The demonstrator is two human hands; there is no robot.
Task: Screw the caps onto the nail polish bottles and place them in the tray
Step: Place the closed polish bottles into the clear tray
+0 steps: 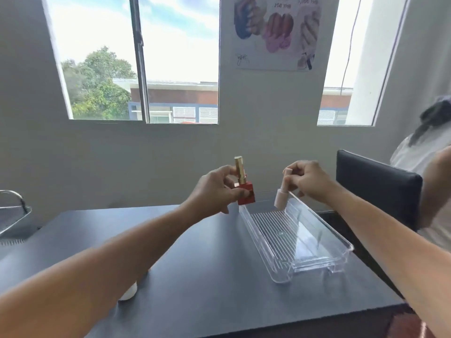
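In the head view, the left hand [214, 189] is gripping the red bottle [246, 196] with curled fingers, and its gold cap [238, 170] is sitting on top, in the air just left of the clear tray [273, 230]. The right hand [310, 182] is pinching the pale pink bottle [280, 201] by its cap above the tray's far end. Placing seems in hand; next each bottle needs lowering upright.

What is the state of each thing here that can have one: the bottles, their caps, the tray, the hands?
red bottle: upright, gold cap on, gripped in the air by the left hand.
pink bottle: cap on, slightly tilted, held by the cap in the right hand at the tray's far end.
tray: flat on the table.
white item: on the table, mostly hidden by the left arm.
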